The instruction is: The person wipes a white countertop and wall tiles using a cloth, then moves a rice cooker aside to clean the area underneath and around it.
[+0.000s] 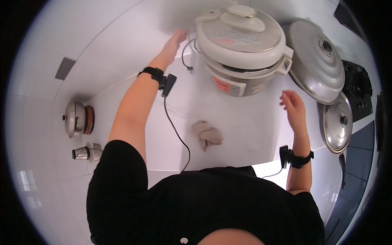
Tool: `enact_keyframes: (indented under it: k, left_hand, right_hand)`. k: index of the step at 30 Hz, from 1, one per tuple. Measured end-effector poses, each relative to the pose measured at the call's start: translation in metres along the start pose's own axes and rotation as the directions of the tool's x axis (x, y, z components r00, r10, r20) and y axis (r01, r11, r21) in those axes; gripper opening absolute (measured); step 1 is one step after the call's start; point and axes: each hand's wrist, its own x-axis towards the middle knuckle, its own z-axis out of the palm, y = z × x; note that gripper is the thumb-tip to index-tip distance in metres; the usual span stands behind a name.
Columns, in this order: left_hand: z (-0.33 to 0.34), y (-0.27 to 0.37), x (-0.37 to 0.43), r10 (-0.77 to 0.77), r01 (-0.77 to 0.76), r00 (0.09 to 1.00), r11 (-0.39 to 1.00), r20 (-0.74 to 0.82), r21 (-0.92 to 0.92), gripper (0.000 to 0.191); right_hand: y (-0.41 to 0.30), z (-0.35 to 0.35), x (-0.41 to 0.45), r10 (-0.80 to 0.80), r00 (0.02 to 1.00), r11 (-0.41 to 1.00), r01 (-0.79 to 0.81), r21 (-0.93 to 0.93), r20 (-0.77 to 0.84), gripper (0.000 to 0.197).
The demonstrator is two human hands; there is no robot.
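Observation:
A large rice cooker (pixel 225 81) with a closed, white-rimmed lid (pixel 242 39) stands at the back of the white counter. My left hand (pixel 176 43) is raised to the left of the lid, near the wall, holding nothing, with its fingers extended. A dark power cord with a plug (pixel 189 68) hangs between that hand and the cooker. My right hand (pixel 292 102) hovers to the right of and in front of the cooker, fingers loosely curled; nothing shows in it. A crumpled beige cloth (pixel 207 134) lies on the counter in front of the cooker.
A big domed metal lid (pixel 315 64) and a smaller lidded pan (pixel 337 125) are at the right, beside a black gas stove (pixel 356 79). At the far left are a metal pot (pixel 73 119) and a small steel-and-white appliance (pixel 95 152). Black cables run from both wrist devices.

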Motion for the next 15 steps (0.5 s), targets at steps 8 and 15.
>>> enact_keyframes:
  k: [8, 15]
  left_hand:
    - [-0.058, -0.090, -0.202, 0.012, 0.009, 0.991, 0.988, -0.135, 0.151, 0.031]
    - [-0.157, -0.200, -0.422, -0.057, 0.168, 0.977, 0.805, -0.208, 0.569, 0.015]
  right_hand:
    - [0.033, 0.135, -0.115, -0.285, 0.897, 0.845, 0.401, -0.353, 0.338, 0.034]
    - [0.082, 0.267, -0.159, -0.203, 0.931, 0.675, 0.356, -0.646, 0.302, 0.055]
